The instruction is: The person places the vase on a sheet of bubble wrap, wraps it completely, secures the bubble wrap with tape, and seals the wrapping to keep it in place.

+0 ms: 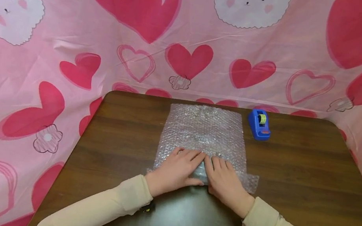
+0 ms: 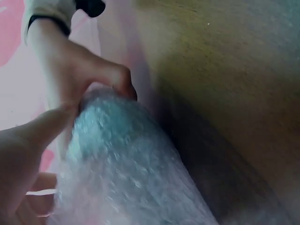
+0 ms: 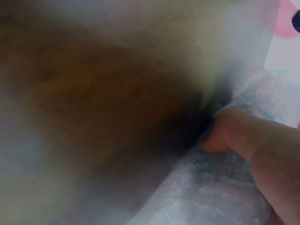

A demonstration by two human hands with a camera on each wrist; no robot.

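Note:
A sheet of clear bubble wrap (image 1: 205, 127) lies on the table, its near end rolled round something bluish that is mostly hidden. My left hand (image 1: 176, 169) holds the left part of this roll, fingers over the top and thumb on the near side. Close beside it, my right hand (image 1: 228, 183) grips the right part, the index fingertips of both hands almost meeting. A bluish tint shows through the roll (image 2: 117, 140) in the left wrist view. In the right wrist view the right thumb (image 3: 239, 133) presses against the wrapped plastic.
A blue tape dispenser (image 1: 259, 126) with a yellowish roll stands beyond the sheet's right edge. The dark wooden table (image 1: 301, 169) backs onto a pink cloth (image 1: 215, 35) printed with hearts. A loose flap of wrap (image 1: 251, 182) sticks out to the right of the roll.

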